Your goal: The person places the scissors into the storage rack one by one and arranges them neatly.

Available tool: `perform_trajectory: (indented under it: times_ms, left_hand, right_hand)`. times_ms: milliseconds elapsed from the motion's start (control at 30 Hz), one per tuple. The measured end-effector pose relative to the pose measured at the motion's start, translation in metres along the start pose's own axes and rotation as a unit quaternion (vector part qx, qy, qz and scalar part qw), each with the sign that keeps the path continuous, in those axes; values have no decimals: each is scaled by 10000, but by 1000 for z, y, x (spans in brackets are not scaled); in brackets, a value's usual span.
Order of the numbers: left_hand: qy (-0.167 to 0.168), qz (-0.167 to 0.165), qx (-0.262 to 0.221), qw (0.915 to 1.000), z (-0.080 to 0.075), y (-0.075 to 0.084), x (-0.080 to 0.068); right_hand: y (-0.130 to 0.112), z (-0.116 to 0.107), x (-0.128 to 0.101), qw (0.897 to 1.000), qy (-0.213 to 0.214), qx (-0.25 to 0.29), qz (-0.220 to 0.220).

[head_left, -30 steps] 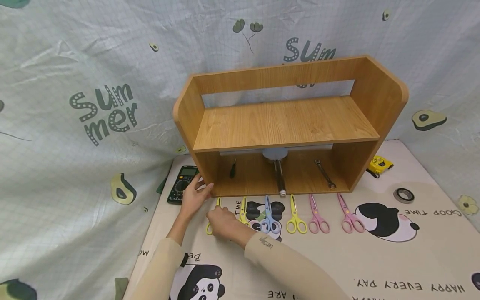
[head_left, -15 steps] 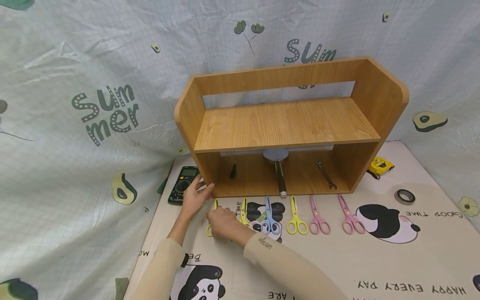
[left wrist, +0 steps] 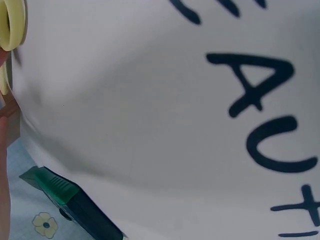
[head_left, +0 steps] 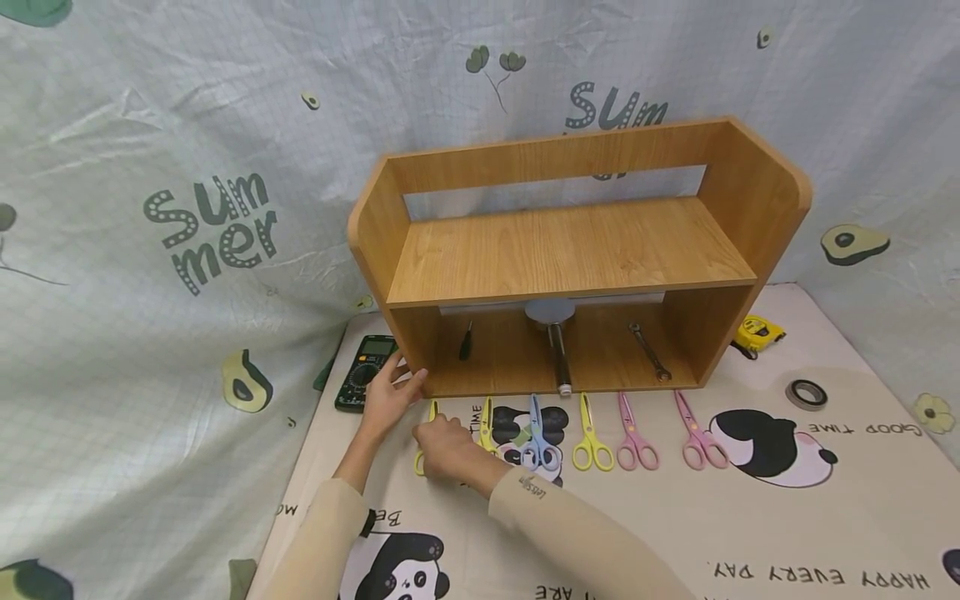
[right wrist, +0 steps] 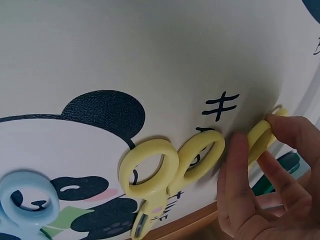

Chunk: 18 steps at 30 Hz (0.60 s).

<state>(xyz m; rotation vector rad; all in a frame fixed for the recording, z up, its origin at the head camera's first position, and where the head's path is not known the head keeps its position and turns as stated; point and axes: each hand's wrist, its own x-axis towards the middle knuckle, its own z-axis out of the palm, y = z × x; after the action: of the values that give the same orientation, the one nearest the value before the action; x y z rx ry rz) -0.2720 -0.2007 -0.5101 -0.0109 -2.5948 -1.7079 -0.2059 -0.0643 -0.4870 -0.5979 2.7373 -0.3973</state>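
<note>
At the left end of a row of scissors, my right hand point(head_left: 448, 447) pinches the yellow scissors point(head_left: 433, 409) by their finger loops. The right wrist view shows thumb and fingers around one yellow loop point(right wrist: 258, 138); the fingers partly hide the rest. My left hand point(head_left: 386, 398) holds the lower left corner of the wooden shelf point(head_left: 570, 246), thumb at the front and fingers along the side panel. Just left of that hand lies a black multimeter point(head_left: 365, 372). More yellow scissors point(head_left: 487, 427) and blue scissors point(head_left: 537, 442) follow to the right.
Further right lie yellow scissors point(head_left: 590, 442) and two pink pairs. Inside the shelf are a screwdriver point(head_left: 466, 342), a round-headed tool point(head_left: 558, 354) and a wrench point(head_left: 649, 352). A tape measure point(head_left: 757, 332) and a roll of black tape point(head_left: 807, 394) sit right of it.
The leftmost yellow scissors have turned slightly in my right hand, their tip shifting a little left. My left hand stays at the shelf corner.
</note>
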Motion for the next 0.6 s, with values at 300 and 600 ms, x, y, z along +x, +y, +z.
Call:
perform_trajectory:
  times_ms: [300, 600]
  left_hand:
    - [-101, 103, 37, 9999, -1, 2, 0]
    - [-129, 153, 53, 9998, -3, 0, 0]
  right_hand:
    - [2, -11, -13, 9992, 38, 9, -400]
    - [14, -40, -50, 9951, 240, -327, -906]
